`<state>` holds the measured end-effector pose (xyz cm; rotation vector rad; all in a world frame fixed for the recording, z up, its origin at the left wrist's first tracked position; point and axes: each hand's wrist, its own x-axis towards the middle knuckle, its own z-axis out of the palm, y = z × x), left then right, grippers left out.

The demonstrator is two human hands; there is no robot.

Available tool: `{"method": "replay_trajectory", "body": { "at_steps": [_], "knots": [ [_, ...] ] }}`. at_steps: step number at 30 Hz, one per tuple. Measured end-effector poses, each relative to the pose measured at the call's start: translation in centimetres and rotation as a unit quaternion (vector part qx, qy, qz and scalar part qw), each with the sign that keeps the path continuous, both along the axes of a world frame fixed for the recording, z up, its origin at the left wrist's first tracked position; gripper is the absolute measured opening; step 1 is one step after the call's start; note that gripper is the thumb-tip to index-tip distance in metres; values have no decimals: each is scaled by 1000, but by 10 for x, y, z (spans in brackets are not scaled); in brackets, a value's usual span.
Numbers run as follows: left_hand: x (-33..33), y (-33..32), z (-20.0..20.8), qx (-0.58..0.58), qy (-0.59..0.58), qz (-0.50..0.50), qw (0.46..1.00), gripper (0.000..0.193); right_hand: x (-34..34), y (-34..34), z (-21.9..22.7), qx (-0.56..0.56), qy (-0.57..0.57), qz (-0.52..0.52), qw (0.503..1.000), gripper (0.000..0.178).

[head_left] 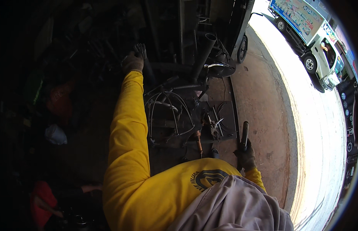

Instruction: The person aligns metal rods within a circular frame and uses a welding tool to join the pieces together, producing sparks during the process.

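My left arm, in a yellow sleeve, stretches far forward into the shade. My gloved left hand (pixel 132 62) looks closed beside a grey ridged bundle (pixel 140 51), whose kind is too dim to tell. Low on the right, my gloved right hand (pixel 246 156) is wrapped round a dark cylindrical bar (pixel 245 133), which points away from me. Between my arms, a curved metal-rod frame (pixel 170 111) rests on a dark work table (pixel 229 134). Several thin metal rods (pixel 215 121) lie in a heap on the table's right side.
A tool with an orange handle (pixel 198 140) sits at the table's near edge. Beyond stands a thick dark tube (pixel 205 52), with a wheel (pixel 242 49) farther right. A person in red (pixel 43 204) is at lower left. A truck (pixel 315 42) stands on the bright road.
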<state>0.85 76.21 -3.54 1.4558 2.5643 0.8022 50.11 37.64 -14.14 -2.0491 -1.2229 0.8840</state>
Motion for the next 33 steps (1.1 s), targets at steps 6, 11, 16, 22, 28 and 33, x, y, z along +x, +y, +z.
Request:
{"method": "replay_trajectory", "body": {
  "at_steps": [6, 11, 16, 22, 28, 33],
  "knots": [
    [-20, 21, 0, -22, 80, -9, 997, 43, 1, -10, -8, 11, 1, 8, 1000, 80],
    [8, 5, 30, 52, 12, 45, 998, 43, -3, -18, 3, -12, 38, -23, 999, 73],
    [11, -28, 124, 356, -7, 15, 934, 41, 14, -22, -33, 19, 50, -1, 999, 82],
    [49, -90, 194, 645, 340, -159, 666, 20, 13, 2, -10, 50, 108, 48, 992, 85],
    [178, -227, 130, 289, 132, -510, 799, 22, 19, 46, 12, 67, 291, 107, 948, 57],
    [223, -259, 63, 54, 55, -545, 835, 16, 19, 61, 60, 76, 281, 218, 932, 49]
  ]
}}
